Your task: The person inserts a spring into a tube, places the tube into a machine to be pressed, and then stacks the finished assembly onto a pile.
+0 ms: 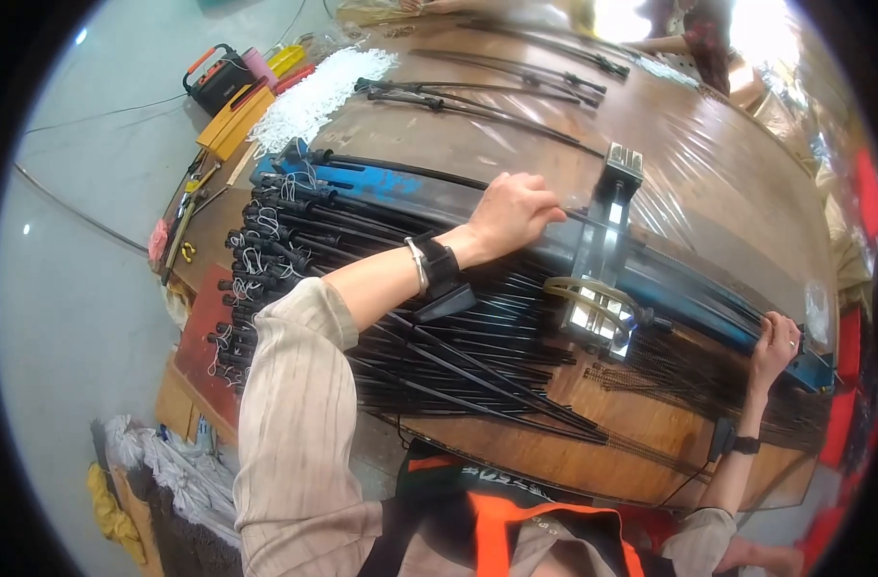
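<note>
My left hand [516,212] is closed round a long thin black rod [401,166] that lies along a long blue metal rail [376,183]. The rod runs from the rail's left end toward a metal pneumatic clamp [602,231] mounted across the rail. At the far right end of the rail, my right hand [776,346] has its fingers pinched together; what is between them is too small to make out. In front of the rail lies a dense row of similar black rods [439,356] with thick ends and white cord loops [256,260] at the left.
Thin springs [651,385] spread over the table's right front. Beyond the rail are more black rods [497,82] and a heap of white pieces [314,96]. Tools and a yellow box [235,123] stand left. Another person [694,43] is across the table.
</note>
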Demonstrator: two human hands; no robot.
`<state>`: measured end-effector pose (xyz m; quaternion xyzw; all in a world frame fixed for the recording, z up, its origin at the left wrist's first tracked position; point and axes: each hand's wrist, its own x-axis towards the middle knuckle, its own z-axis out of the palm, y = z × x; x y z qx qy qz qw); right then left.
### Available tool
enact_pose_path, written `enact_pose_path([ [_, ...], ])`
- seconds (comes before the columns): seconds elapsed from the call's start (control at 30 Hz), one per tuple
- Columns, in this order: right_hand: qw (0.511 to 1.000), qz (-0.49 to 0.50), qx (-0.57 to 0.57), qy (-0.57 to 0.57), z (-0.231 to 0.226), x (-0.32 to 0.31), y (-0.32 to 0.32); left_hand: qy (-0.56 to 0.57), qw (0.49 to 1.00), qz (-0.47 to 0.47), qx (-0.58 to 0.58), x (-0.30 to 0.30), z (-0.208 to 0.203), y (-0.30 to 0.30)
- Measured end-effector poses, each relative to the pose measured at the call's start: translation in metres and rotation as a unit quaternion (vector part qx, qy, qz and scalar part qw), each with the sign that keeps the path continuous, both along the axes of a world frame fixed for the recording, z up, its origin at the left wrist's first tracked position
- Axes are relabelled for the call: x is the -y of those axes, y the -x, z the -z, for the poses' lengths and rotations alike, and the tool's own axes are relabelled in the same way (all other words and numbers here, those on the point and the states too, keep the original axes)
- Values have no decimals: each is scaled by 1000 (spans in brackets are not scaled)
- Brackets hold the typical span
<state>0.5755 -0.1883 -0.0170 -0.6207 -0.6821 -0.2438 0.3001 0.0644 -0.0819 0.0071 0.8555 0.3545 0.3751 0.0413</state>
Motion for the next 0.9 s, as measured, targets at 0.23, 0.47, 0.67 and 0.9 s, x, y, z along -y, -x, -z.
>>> enact_pose_path([
  [0.23, 991, -112, 75, -22, -18, 23, 120, 34, 990, -34, -130, -4, -4, -6],
  [0.47, 990, -133, -9, 35, -4, 45, 149, 68, 985, -62, -147, -4, -10, -10],
  [0.67, 971, -189, -99, 111, 7, 41, 184, 46, 982, -67, -171, 3, -5, -13],
  [0.9, 899, -265, -298, 183, 23, 44, 193, -52, 990, -34, -130, 4, 14, -13],
])
